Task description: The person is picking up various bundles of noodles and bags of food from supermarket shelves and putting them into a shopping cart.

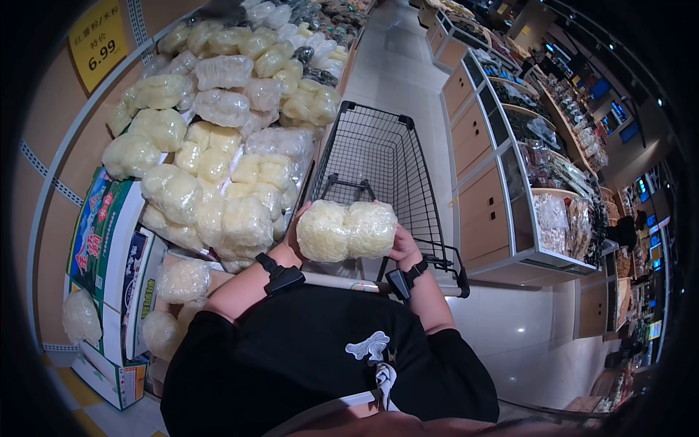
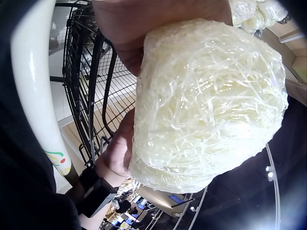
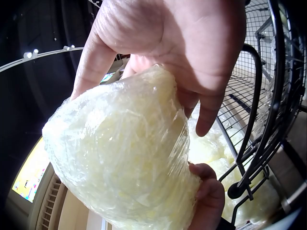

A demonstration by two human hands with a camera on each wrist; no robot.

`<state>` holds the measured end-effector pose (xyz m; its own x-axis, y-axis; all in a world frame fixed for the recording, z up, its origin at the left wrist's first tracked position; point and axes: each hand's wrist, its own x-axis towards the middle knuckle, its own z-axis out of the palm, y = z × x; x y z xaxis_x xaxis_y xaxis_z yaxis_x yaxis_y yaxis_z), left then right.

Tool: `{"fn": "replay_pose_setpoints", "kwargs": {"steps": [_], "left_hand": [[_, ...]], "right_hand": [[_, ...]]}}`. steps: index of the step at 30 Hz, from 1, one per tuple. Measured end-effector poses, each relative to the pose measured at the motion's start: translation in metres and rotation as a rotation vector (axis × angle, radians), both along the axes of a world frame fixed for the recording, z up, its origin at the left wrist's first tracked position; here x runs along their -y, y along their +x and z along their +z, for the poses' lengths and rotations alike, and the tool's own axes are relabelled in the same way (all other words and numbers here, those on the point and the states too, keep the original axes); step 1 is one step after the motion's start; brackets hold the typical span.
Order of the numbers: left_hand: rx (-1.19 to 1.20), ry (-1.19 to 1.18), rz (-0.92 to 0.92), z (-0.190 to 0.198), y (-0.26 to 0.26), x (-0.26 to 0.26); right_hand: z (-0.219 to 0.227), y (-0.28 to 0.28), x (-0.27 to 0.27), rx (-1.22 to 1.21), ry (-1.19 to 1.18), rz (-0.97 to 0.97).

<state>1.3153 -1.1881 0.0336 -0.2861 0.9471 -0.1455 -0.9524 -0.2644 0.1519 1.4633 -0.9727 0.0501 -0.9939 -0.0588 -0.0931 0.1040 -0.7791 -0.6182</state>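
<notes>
Between my two hands, over the near end of the shopping cart point(image 1: 378, 146), is a pack of pale dried rice noodles point(image 1: 347, 231) in clear plastic wrap. It has two rounded bundles side by side. My left hand point(image 1: 290, 242) grips its left end and my right hand point(image 1: 403, 244) its right end. In the right wrist view, the right hand point(image 3: 177, 43) has its thumb and fingers spread around the wrapped noodles point(image 3: 124, 148). The left wrist view shows the left hand point(image 2: 163, 24) against the pack point(image 2: 206, 110), its fingertips hidden.
A display of wrapped noodle packs point(image 1: 175, 193) is heaped on the left, under a yellow price sign point(image 1: 100, 44). Printed cartons point(image 1: 109, 247) stand at its near end. The cart handle point(image 1: 342, 282) crosses before my body. Wooden counters point(image 1: 477, 146) with dried goods line the aisle's right side.
</notes>
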Motion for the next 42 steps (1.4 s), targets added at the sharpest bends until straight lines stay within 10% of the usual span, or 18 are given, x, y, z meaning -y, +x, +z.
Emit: {"fn": "replay_pose_setpoints", "kwargs": {"steps": [42], "left_hand": [[-0.228, 0.051, 0.103, -0.007, 0.008, 0.001]], "right_hand": [[-0.031, -0.008, -0.010, 0.099, -0.059, -0.166]]}}
